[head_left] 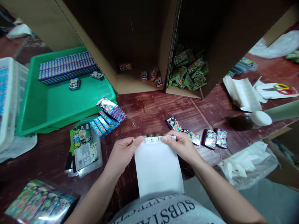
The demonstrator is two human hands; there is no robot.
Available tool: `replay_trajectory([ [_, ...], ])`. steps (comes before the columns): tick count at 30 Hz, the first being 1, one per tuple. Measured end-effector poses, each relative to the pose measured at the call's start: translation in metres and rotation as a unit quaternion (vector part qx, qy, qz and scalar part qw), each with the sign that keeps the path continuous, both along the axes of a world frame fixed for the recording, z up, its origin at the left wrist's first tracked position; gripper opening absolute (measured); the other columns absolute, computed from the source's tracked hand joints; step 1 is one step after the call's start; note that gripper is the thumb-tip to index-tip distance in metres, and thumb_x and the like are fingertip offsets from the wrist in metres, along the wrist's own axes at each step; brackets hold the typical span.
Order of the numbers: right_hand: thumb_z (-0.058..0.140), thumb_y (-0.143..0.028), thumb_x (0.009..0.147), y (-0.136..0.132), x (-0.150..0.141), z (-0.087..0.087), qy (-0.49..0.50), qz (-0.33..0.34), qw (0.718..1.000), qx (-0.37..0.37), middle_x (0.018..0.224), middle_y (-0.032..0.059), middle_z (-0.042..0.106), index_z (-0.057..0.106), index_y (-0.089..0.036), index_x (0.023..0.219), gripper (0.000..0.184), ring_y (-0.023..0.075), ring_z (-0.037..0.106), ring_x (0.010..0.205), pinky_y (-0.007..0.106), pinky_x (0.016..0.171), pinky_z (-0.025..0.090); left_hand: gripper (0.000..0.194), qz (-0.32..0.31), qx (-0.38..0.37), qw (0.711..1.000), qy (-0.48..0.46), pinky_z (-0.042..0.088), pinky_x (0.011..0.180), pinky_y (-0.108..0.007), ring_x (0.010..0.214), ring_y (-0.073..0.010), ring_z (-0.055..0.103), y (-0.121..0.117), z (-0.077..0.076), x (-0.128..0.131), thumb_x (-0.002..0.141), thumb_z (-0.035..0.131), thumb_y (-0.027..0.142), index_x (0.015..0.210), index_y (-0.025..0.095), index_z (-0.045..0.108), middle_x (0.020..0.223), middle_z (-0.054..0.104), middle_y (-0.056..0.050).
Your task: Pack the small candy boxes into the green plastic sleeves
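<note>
Both my hands pinch the top edge of a white sheet [158, 168] that hangs down toward my lap. My left hand [123, 151] grips the upper left corner, my right hand [181, 145] the upper right corner. Round sticker-like marks [151, 138] show along the sheet's top edge between my thumbs. Just beyond my right hand lie several small colourful boxes [211, 138] on the dark red table [149, 109]. Ahead of my left hand sits a fan of small blue and purple boxes [107, 118].
A green tray [58, 102] with rows of blue boxes stands at the left. Two open cardboard cartons [140, 84] stand at the back, the right one holding green packs [188, 70]. Flat printed bags [85, 149] lie left. Scissors [280, 88], papers and a plastic bag [247, 165] are at the right.
</note>
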State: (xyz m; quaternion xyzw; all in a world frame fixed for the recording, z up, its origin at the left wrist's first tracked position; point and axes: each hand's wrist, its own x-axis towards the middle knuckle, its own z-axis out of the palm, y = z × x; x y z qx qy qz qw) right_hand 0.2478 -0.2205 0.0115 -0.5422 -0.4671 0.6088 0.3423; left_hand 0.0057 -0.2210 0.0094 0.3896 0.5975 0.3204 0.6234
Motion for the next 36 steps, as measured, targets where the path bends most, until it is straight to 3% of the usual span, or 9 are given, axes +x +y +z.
replay_trajectory([
  [4, 0.079, -0.048, 0.085, 0.001, 0.012, 0.001, 0.042, 0.009, 0.999, -0.022, 0.086, 0.0002, 0.069, 0.072, -0.021, 0.097, 0.03, 0.0136, 0.059, 0.072, 0.025, 0.065, 0.045, 0.033, 0.013, 0.032, 0.999, 0.0, 0.05, 0.071, -0.025, 0.074, -0.0152, 0.063, -0.004, -0.004, -0.001, 0.076, 0.085, 0.049, 0.082, 0.017, 0.079, 0.082, 0.077, -0.003],
  [9, 0.078, -0.045, 0.087, 0.0, 0.021, 0.003, 0.025, -0.004, 0.999, 0.032, 0.084, -0.0002, 0.067, 0.069, -0.021, 0.09, 0.026, 0.0141, 0.059, 0.075, 0.026, 0.069, 0.046, 0.027, -0.017, 0.081, 0.997, -0.008, 0.051, 0.078, -0.025, 0.087, -0.0169, 0.066, -0.006, -0.007, 0.003, 0.083, 0.081, 0.044, 0.095, 0.02, 0.077, 0.097, 0.077, -0.004],
  [13, 0.069, -0.05, 0.093, 0.002, 0.035, 0.009, -0.062, 0.042, 0.996, 0.047, 0.077, -0.0002, 0.067, 0.07, -0.019, 0.084, 0.032, 0.0148, 0.059, 0.071, 0.027, 0.068, 0.046, 0.032, -0.02, 0.063, 0.998, 0.01, 0.048, 0.068, -0.022, 0.074, -0.0138, 0.061, -0.004, -0.012, 0.006, 0.087, 0.075, 0.05, 0.087, 0.018, 0.076, 0.081, 0.073, -0.001],
  [19, 0.071, -0.043, 0.094, 0.028, 0.065, 0.036, -0.163, 0.163, 0.959, 0.165, 0.103, 0.0057, 0.075, 0.077, -0.024, 0.102, 0.021, 0.0211, 0.068, 0.095, 0.035, 0.086, 0.052, 0.035, -0.023, 0.056, 0.998, 0.015, 0.049, 0.07, -0.023, 0.075, -0.0156, 0.063, 0.002, -0.018, 0.009, 0.084, 0.076, 0.053, 0.089, 0.018, 0.078, 0.086, 0.076, -0.003],
  [23, 0.071, -0.039, 0.094, 0.041, 0.069, 0.042, -0.137, 0.112, 0.964, 0.199, 0.105, 0.0068, 0.074, 0.076, -0.024, 0.098, 0.016, 0.0216, 0.068, 0.099, 0.036, 0.086, 0.053, 0.034, -0.023, 0.058, 0.998, 0.027, 0.049, 0.071, -0.024, 0.077, -0.0158, 0.064, 0.003, -0.019, 0.008, 0.085, 0.076, 0.052, 0.089, 0.018, 0.078, 0.087, 0.077, -0.003],
  [26, 0.076, -0.04, 0.09, 0.042, 0.062, 0.035, -0.128, 0.121, 0.974, 0.141, 0.116, 0.0069, 0.074, 0.065, -0.026, 0.13, 0.044, 0.0224, 0.068, 0.104, 0.038, 0.088, 0.054, 0.034, -0.032, 0.062, 0.997, 0.03, 0.049, 0.07, -0.024, 0.076, -0.0158, 0.064, 0.003, -0.018, 0.011, 0.086, 0.074, 0.052, 0.089, 0.018, 0.078, 0.087, 0.076, -0.002],
  [29, 0.075, -0.037, 0.091, 0.039, 0.054, 0.028, -0.092, 0.155, 0.977, 0.116, 0.1, 0.0032, 0.075, 0.056, -0.025, 0.14, 0.053, 0.0187, 0.069, 0.091, 0.037, 0.088, 0.054, 0.036, -0.046, 0.056, 0.997, 0.033, 0.049, 0.067, -0.024, 0.074, -0.0165, 0.064, 0.006, -0.018, 0.018, 0.086, 0.073, 0.054, 0.09, 0.018, 0.078, 0.085, 0.076, -0.003],
  [33, 0.076, -0.034, 0.091, 0.039, 0.058, 0.029, -0.025, 0.026, 0.99, 0.135, 0.09, 0.0011, 0.069, 0.062, -0.028, 0.125, 0.037, 0.017, 0.067, 0.082, 0.034, 0.08, 0.056, 0.041, -0.062, 0.065, 0.995, 0.054, 0.053, 0.074, -0.03, 0.08, -0.0207, 0.068, 0.011, -0.021, 0.024, 0.089, 0.067, 0.057, 0.097, 0.018, 0.077, 0.091, 0.076, -0.006],
  [36, 0.079, -0.032, 0.089, 0.04, 0.065, 0.03, -0.02, -0.082, 0.986, 0.143, 0.09, 0.0008, 0.066, 0.062, -0.031, 0.125, 0.04, 0.0169, 0.065, 0.082, 0.032, 0.078, 0.056, 0.063, -0.063, 0.163, 0.968, 0.178, 0.048, 0.104, -0.046, 0.118, -0.031, 0.062, 0.011, -0.026, 0.011, 0.08, 0.076, 0.058, 0.129, 0.019, 0.068, 0.132, 0.067, -0.014],
])
